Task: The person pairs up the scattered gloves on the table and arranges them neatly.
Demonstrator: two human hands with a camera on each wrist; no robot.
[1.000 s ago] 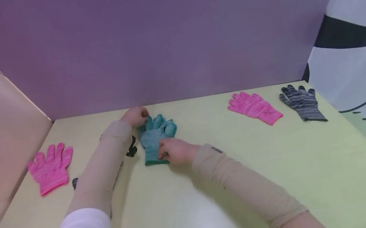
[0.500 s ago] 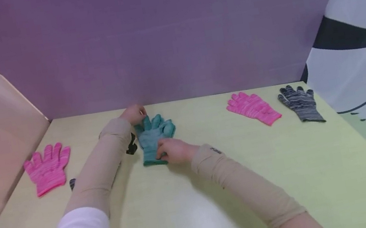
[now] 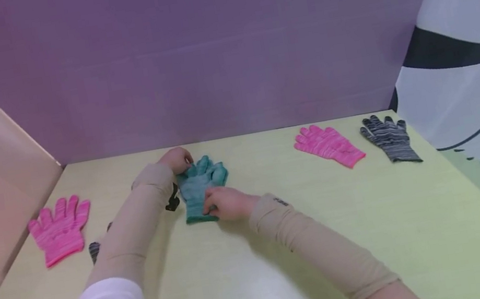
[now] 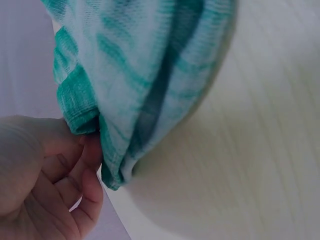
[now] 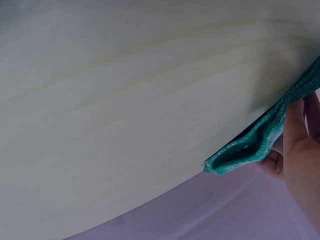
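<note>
A teal knit glove (image 3: 195, 184) lies flat near the back of the table, fingers pointing away and cuff toward me. My left hand (image 3: 176, 160) is at its fingertips; in the left wrist view, thumb and forefinger pinch a teal finger of the glove (image 4: 132, 65), whose fabric shows overlapping layers. At the cuff is my right hand (image 3: 231, 202), its fingers curled. The right wrist view has that hand (image 5: 302, 155) pinching the edge of the dark green cuff (image 5: 260, 142), which gapes a little. A small black object (image 3: 172, 201) shows beside my left wrist.
One pink glove (image 3: 62, 229) lies at the left, another pink glove (image 3: 329, 146) at the back right. Beside the latter is a grey-black striped glove (image 3: 391, 139). Another striped glove (image 3: 94, 251) is mostly hidden under my left forearm. A purple panel (image 3: 224, 57) stands behind the table.
The head view has shifted slightly, so the table sits a little lower and further left. Both hands stay at the teal glove, nearly unmoved against it.
</note>
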